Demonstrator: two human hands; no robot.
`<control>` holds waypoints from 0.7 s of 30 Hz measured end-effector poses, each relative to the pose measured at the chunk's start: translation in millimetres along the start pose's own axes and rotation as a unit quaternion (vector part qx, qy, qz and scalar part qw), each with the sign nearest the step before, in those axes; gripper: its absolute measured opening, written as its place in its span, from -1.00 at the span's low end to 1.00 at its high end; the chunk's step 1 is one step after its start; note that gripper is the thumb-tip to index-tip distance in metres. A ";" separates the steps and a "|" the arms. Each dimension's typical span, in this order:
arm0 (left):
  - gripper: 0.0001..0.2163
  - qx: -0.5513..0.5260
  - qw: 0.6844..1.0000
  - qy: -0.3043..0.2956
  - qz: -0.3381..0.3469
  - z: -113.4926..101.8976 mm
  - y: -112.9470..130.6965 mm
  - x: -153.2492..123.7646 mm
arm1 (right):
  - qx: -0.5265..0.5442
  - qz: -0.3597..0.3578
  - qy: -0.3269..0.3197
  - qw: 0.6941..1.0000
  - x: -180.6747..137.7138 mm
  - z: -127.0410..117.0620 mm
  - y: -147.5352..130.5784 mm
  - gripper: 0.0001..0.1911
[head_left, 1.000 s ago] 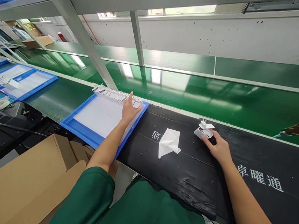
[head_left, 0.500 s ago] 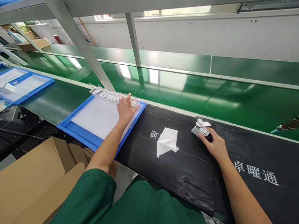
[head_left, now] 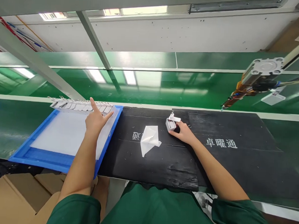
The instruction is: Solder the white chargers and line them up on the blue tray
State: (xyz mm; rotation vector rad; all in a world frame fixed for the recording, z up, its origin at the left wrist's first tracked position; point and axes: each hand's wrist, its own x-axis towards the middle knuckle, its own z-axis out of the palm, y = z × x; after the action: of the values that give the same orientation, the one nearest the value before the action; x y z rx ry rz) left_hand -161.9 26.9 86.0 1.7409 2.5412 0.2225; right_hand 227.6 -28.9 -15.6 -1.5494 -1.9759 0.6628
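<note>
My left hand [head_left: 95,120] rests at the right part of a row of white plug chargers [head_left: 74,106] along the far side of a blue tray [head_left: 48,157]. Its thumb and index finger are spread apart; the other fingers are partly hidden, and no object shows in them. On the black mat, my right hand [head_left: 185,132] is closed around a white charger housing [head_left: 171,125]. A white cap with plug pins [head_left: 174,117] lies tilted across its open top, and some inner parts show beneath. Left of this hand lies a crumpled white paper [head_left: 149,139].
A pneumatic tool with a pointed tip [head_left: 250,80] hangs over the far right of the bench. The black mat [head_left: 236,168] covers the middle and right. Cardboard boxes [head_left: 19,195] stand at the lower left. Grey frame posts [head_left: 95,40] rise behind the tray.
The view has swung to the right, bringing the whole pneumatic tool into sight. My left hand stays by the charger row, and my right hand keeps its hold on the charger housing.
</note>
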 end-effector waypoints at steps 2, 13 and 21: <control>-0.07 -0.014 0.999 -0.002 0.043 -15.8 13.7 -12.6 | 0.003 0.005 0.012 1.000 0.6 1.4 -2.8 -0.53; -0.36 -0.138 0.866 -0.277 0.392 33.4 146.8 -103.9 | -0.011 -0.067 0.030 0.997 -4.1 8.1 -0.9 -0.41; -0.35 -0.122 0.923 -0.156 0.329 59.5 185.8 -126.6 | 0.000 -0.062 0.037 0.997 -2.7 10.6 -4.4 -0.54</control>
State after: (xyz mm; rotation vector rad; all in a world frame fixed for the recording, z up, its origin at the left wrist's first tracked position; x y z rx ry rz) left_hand 63.0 -19.7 50.0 2.2347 1.5698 0.2457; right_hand 217.9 -33.0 -20.7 -1.4173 -1.9984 0.5466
